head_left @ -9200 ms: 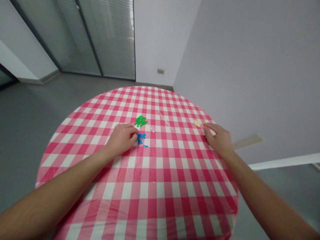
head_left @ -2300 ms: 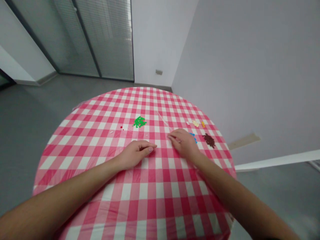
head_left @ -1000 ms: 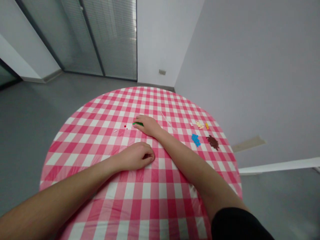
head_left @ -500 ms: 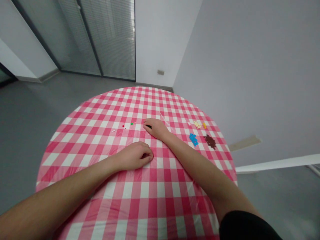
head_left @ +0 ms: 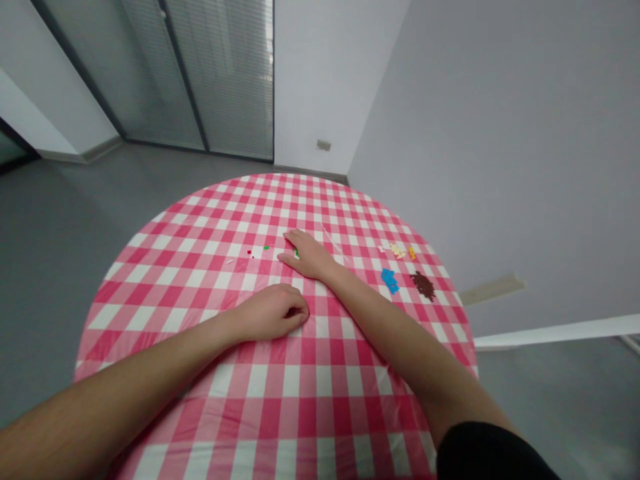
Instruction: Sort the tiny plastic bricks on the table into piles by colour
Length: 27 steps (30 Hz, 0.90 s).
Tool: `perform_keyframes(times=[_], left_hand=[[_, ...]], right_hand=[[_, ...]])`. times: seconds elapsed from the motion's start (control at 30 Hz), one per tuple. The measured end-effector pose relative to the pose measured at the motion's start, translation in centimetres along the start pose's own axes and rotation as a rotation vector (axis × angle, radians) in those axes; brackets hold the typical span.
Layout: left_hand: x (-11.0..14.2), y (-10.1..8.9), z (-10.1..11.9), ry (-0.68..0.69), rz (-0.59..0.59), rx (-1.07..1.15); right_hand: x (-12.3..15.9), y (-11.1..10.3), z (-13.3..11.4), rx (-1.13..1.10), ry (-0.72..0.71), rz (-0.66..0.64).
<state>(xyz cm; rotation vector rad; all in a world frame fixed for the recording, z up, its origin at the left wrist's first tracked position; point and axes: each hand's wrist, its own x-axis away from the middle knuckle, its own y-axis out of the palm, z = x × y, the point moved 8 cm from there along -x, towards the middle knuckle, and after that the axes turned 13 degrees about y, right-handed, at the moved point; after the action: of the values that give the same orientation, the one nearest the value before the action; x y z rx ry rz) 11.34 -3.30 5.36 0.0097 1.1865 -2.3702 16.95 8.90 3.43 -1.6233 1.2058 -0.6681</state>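
My right hand (head_left: pixel 306 255) lies cupped, palm down, near the middle of the round table with the pink checked cloth (head_left: pixel 280 393). Its fingers are pressed together over green pieces (head_left: pixel 297 253), and only a sliver of green shows between thumb and fingers. A single green piece (head_left: pixel 267 247) and a small red piece (head_left: pixel 249 253) lie just left of it. My left hand (head_left: pixel 273 312) rests nearer to me on the cloth, its fingers curled into a loose fist. What is inside the fist is hidden.
To the right on the cloth lie a blue pile (head_left: pixel 390 281), a brown pile (head_left: pixel 424 285), a cream pile (head_left: pixel 399 251) and a few orange bits (head_left: pixel 412 253). A grey wall stands close behind the table's right side. Grey floor lies to the left.
My right hand reached across to the green pile, covered it and drew back slightly to the right, leaving one green piece behind. My left hand curled shut and has stayed put.
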Motion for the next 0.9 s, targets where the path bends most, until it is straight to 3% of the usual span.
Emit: perform_keyframes(times=[0.3, 0.43, 0.63, 0.9], left_hand=[[0.1, 0.0, 0.0, -0.005, 0.001, -0.023], [0.1, 0.0, 0.0, -0.007, 0.000, -0.020], [0.1, 0.1, -0.1, -0.002, -0.006, -0.010], [0.1, 0.1, 0.0, -0.007, -0.012, -0.015]], right_hand=[[-2.1, 1.7, -3.8, -0.048, -0.167, -0.042], [-2.3, 1.7, -4.2, -0.030, -0.185, -0.046], [-1.0, 0.2, -2.4, -0.018, -0.119, -0.004], [3.1, -2.5, 2.9, -0.025, -0.041, 0.090]])
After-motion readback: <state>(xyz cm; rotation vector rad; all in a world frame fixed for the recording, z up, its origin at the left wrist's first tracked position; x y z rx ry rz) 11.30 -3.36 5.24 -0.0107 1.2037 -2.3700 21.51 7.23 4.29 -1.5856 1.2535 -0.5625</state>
